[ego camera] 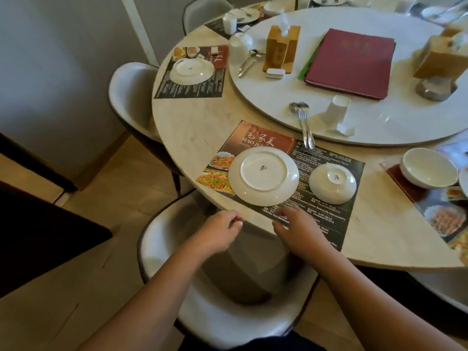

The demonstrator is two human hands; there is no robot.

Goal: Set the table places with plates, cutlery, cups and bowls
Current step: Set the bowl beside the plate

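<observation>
Fingers [234, 221] of left hand [217, 233] loosely curled, just off the bench [202, 122] edge, nothing in them that I can see. Fingers of right hand [297, 229] bent, tips resting on the near edge of the placemat [263, 138]; touching, not gripping, as far as I can tell.

On the mat: plate [263, 177] face down on the left half, bowl [332, 183] face down beside it on the right, not touching. Both look like glazed ceramic: stiff, chip-prone, slick. The plate rim lies flat on the mat, so it likely needs a fingertip worked under the rim, then a hold at opposite edges to flip. For the bowl, grasp across the dome, low near the rim; the foot ring looks too small for a safe hold.

Not placed yet: spoon and fork [305, 127] and inverted cup [338, 110], on the turntable [278, 102] just beyond the mat.
</observation>
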